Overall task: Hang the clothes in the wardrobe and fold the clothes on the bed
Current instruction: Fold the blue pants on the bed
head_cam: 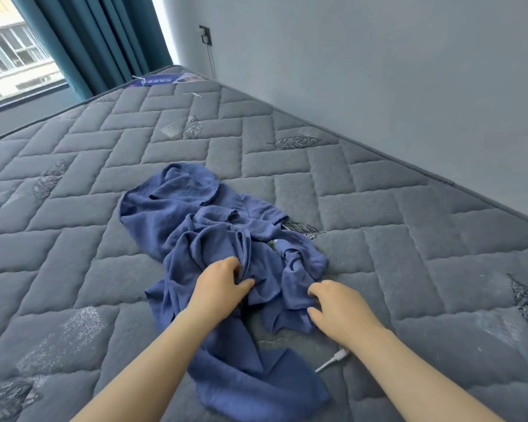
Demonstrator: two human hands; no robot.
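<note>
Starting nearest me, the blue garment trails a loose tail toward 6 o'clock between my forearms. It lies on the quilted mattress, with a white cable plug just beside it at 4 o'clock. A little farther out, my left hand has its fingers curled into a ridge of folds in the middle of the heap, gripping cloth. My right hand sits at 3 o'clock of the left, fingers and thumb hooked on the bunched right edge, pinching it as far as I can judge. Both grips are on the garment itself, the left nearer its centreline. Beyond the hands the cloth runs on toward 11 o'clock, so its long axis lies roughly 5 to 11, the flatter rounded far end pointing toward the curtain. I judge that flattening it for folding means drawing the bunch apart across that axis, toward 9 and 3.
</note>
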